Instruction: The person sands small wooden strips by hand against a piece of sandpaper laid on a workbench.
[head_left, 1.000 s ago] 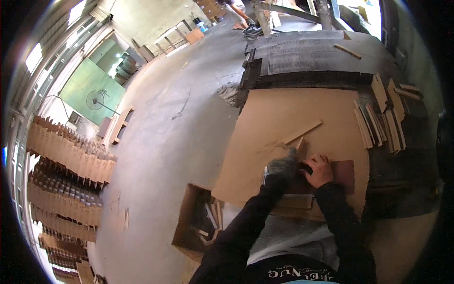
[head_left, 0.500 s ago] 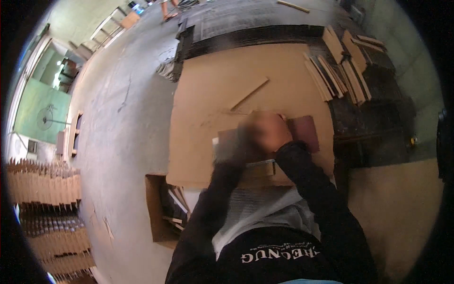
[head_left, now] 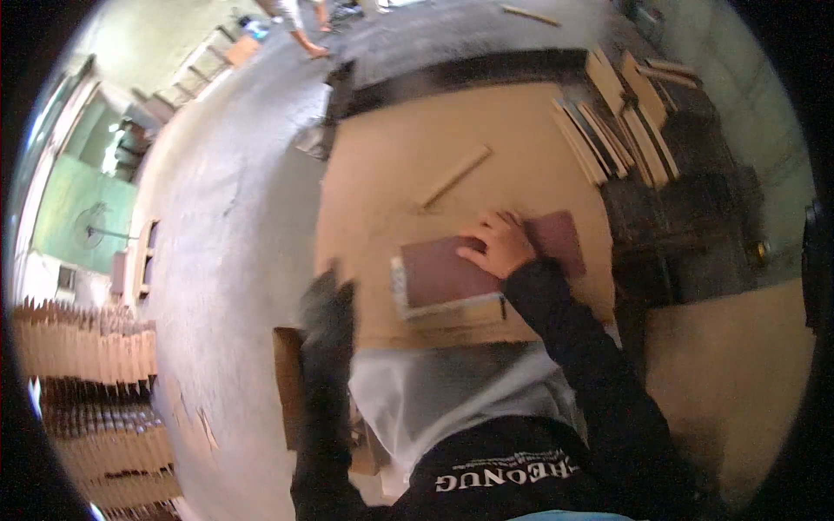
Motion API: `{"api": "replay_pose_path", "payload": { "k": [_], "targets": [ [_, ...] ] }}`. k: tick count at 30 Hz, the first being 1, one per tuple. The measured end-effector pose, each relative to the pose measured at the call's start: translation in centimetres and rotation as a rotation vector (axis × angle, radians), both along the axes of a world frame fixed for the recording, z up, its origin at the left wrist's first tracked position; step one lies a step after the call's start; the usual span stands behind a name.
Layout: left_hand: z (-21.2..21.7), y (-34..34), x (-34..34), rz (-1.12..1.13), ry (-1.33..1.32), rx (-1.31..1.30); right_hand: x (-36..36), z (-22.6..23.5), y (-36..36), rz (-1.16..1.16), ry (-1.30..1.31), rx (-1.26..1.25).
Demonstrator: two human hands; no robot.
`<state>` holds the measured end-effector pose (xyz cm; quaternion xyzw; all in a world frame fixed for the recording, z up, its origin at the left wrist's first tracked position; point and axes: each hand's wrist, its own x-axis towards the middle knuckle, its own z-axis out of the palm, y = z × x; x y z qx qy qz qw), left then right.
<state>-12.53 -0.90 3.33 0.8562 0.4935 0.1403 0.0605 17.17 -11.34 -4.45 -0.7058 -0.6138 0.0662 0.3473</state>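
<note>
A long maroon rectangular panel with a pale left end and near edge lies flat on the cardboard sheet. My right hand rests across the panel's middle, thumb and fingers apart, covering part of it. To the left, past the cardboard's edge, my left hand is in the air, apart from the panel. It looks dark grey, as if gloved, and motion smears its fingers. Farther from me, a thin wooden strip lies slantwise on the cardboard.
Narrow boards stand in stacks at the right. Below my left forearm is an open cardboard box. Stacked brown pieces fill the lower left. A person's leg shows at the top. A fan stands far left.
My left hand has moved left, away from the panel and my right hand, uncovering the panel's left part. My right hand stays on the panel. The person at the top shows more.
</note>
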Motion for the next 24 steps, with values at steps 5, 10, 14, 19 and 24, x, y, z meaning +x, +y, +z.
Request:
{"api": "replay_pose_path", "payload": {
  "k": [5, 10, 14, 19, 24],
  "targets": [
    [-7.2, 6.6, 18.4, -0.229, 0.394, 0.658, -2.1, 1.4, 0.8, 0.065, -0.077, -0.005],
    [-3.4, 4.9, 24.7, -0.232, 0.19, -0.05, 1.7, -2.8, 0.7, -0.038, -0.158, 0.028],
    [-8.1, 4.7, 15.0, -0.497, -0.425, -0.238, 1.5, 2.0, 0.1, 0.05, -0.026, -0.121],
    [-2.5, -2.9, 3.6, 0.071, -1.296, -1.483, -2.0, 1.4, 2.6, 0.052, 0.0, -0.003],
    [-2.1, -4.9, 4.7, 0.088, -1.183, -1.609, 0.8, 0.8, 1.4, -0.012, -0.001, 0.123]
  ]
}}
